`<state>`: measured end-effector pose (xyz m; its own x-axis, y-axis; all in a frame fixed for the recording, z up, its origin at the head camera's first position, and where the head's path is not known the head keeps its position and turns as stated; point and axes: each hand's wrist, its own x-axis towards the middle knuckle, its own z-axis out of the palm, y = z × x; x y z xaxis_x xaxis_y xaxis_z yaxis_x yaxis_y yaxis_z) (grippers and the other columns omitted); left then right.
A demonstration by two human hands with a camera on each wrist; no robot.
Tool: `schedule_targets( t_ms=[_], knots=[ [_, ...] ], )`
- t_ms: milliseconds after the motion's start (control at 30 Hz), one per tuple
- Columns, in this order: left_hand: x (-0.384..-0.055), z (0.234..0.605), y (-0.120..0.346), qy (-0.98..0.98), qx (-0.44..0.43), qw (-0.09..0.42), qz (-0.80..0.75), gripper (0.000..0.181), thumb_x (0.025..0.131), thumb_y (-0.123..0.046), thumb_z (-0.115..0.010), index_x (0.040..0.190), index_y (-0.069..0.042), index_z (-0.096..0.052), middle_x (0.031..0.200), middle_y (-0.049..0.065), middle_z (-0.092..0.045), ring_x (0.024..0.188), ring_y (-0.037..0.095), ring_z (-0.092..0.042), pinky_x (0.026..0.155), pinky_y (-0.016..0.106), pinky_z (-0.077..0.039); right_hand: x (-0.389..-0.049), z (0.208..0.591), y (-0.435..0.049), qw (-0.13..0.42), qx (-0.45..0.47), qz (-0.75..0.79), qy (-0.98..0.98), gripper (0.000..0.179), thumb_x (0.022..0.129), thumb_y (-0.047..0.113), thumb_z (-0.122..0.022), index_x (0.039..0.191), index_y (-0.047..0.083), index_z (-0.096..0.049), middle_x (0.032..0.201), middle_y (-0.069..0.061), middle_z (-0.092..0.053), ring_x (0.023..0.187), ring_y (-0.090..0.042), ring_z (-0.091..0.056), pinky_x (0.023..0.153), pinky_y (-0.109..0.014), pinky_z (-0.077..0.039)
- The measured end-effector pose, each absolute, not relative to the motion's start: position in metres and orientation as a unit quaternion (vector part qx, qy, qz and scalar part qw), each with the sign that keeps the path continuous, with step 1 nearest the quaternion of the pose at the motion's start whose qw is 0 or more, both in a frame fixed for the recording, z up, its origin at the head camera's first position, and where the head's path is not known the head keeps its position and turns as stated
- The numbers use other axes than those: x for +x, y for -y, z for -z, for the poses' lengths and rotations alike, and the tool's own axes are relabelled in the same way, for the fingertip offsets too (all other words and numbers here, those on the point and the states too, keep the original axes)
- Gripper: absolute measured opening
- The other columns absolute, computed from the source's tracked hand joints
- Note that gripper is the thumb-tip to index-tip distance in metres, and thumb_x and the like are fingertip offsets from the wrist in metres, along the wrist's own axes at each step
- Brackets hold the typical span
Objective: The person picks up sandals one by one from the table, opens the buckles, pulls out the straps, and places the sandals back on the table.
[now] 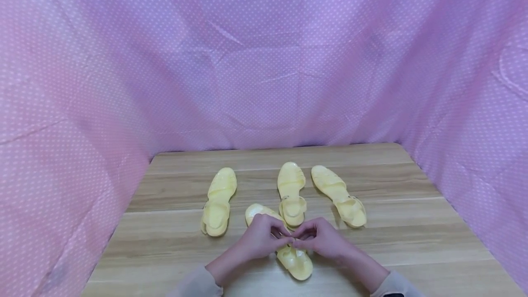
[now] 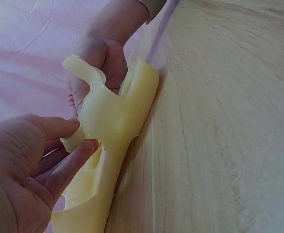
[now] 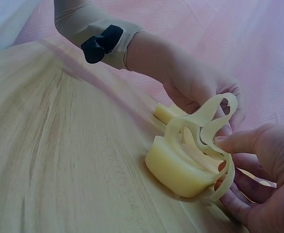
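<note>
At the near middle of the wood-grain table point(image 1: 165, 260), a pale yellow jelly sandal point(image 1: 300, 267) lies aslant, its toe to the far left and its heel to the near right. Both hands meet over its middle. The left hand point(image 1: 261, 237) has its thumb and forefinger nearly closed, pinching the sandal's loose strap point(image 2: 73, 143); the right hand point(image 1: 323, 239) likewise has its fingers bent, thumb and fingertips gripping part of the strapwork.

In the right wrist view the strap rises in an open curve above the heel, so the fastening seems to be under way and not yet finished. Whether its end has gone through any buckle is hidden by the fingers.

Three matching sandals lie farther off, untouched: a left sandal point(image 1: 222, 187), a far middle sandal point(image 1: 292, 180) just beyond the hands, and a right sandal point(image 1: 330, 184) angled with its heel to the near right. Their straps loop about the heels, but they are too small to tell which are fastened, so how many remain cannot be judged.
</note>
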<state>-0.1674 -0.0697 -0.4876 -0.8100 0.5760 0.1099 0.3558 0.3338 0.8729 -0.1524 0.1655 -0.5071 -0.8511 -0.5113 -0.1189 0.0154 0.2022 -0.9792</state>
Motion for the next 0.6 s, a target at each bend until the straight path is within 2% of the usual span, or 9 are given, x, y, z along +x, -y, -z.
schedule_targets(
  t_ms=[167,300,600],
  knots=[
    [-0.1683,0.4894,0.0706,-0.811,0.303,0.105,-0.489,0.007,0.089,-0.008,-0.085,0.097,-0.009,-0.085,0.089,0.004,-0.083,0.074,-0.007,-0.07,0.064,0.014,-0.059,-0.1518,0.506,-0.1659,0.216,-0.162,0.607,-0.748,0.024,0.092,0.011,-0.081,0.112,-0.003,-0.077,0.103,-0.018,-0.08,0.085,-0.009,-0.074,0.073,-0.019,-0.059],
    [-0.1687,0.4918,0.072,-0.813,0.314,0.097,-0.481,0.007,0.09,-0.007,-0.084,0.097,-0.009,-0.085,0.089,0.004,-0.083,0.077,-0.007,-0.07,0.068,0.014,-0.059,-0.1517,0.5057,-0.1661,0.215,-0.165,0.604,-0.749,0.025,0.093,0.011,-0.081,0.114,-0.002,-0.077,0.104,-0.018,-0.08,0.085,-0.008,-0.074,0.073,-0.019,-0.059],
    [-0.168,0.4932,0.0701,-0.814,0.3,0.097,-0.488,0.008,0.09,-0.013,-0.086,0.098,-0.011,-0.085,0.089,0.001,-0.083,0.072,-0.009,-0.069,0.062,0.016,-0.059,-0.1523,0.5083,-0.1654,0.212,-0.171,0.61,-0.744,0.024,0.092,0.012,-0.082,0.11,-0.004,-0.077,0.101,-0.016,-0.081,0.085,-0.008,-0.075,0.074,-0.019,-0.06]
  ],
)
